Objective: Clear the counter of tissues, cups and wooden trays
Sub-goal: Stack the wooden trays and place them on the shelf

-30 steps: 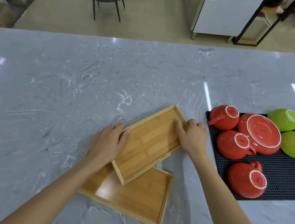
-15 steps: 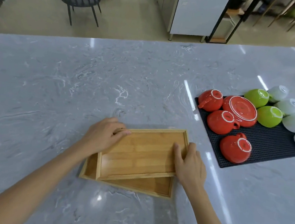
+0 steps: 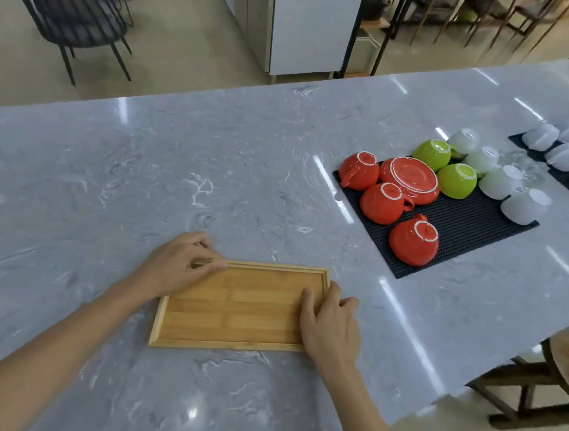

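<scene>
Squared up since 0.5 s ago, the upper wooden tray (image 3: 234,305) now sits nested flush over the lower one, so only 1 outline shows on the counter (image 3: 176,178). Left hand (image 3: 177,266) curls its fingers (image 3: 208,263) over the 10 o'clock corner; right hand (image 3: 330,322) clasps the 3 o'clock end, thumb inside the rim. Inverted cups (image 3: 413,242) rest on the dark mat (image 3: 475,225) toward 2 o'clock. Stacking looks complete; lifting the pair away plausibly follows.
</scene>
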